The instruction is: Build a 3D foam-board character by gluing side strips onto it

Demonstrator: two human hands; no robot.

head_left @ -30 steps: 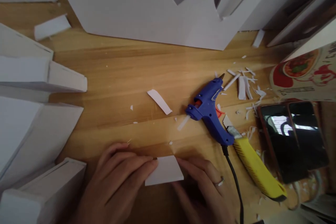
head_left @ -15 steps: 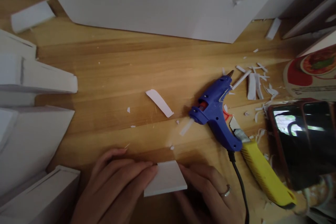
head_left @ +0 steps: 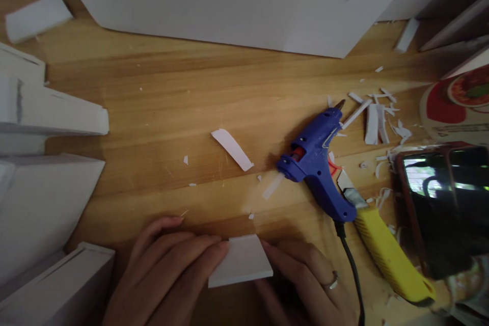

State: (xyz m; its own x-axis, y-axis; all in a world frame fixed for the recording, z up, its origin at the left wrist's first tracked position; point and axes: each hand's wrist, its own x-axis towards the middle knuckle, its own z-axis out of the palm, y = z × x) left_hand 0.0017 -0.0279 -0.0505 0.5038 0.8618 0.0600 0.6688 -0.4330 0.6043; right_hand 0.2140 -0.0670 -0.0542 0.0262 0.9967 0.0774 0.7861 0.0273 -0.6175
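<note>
A small white foam board piece point(head_left: 242, 261) is held between my two hands at the bottom middle. My left hand point(head_left: 171, 270) presses its fingers on the piece's left side. At the right edge of the piece, my right hand point(head_left: 305, 275), with a ring on one finger, grips it with the fingertips. Right of centre lies a blue glue gun point(head_left: 315, 163) with a clear glue stick in its back end. Beside it rests a yellow utility knife point(head_left: 389, 252) with its blade out. A curved white strip point(head_left: 232, 150) lies on the wooden table point(head_left: 153, 112).
White board structures point(head_left: 49, 198) stand along the left. A large white board point(head_left: 214, 0) spans the top. At the right are a dark phone point(head_left: 443, 204), white scraps point(head_left: 376, 122) and a printed container point(head_left: 454, 107). The glue gun's black cord point(head_left: 353, 270) runs down to the bottom edge.
The view has shifted slightly, so the objects at the right sit a little further right and those at the left further left. Both hands keep their hold on the white piece.
</note>
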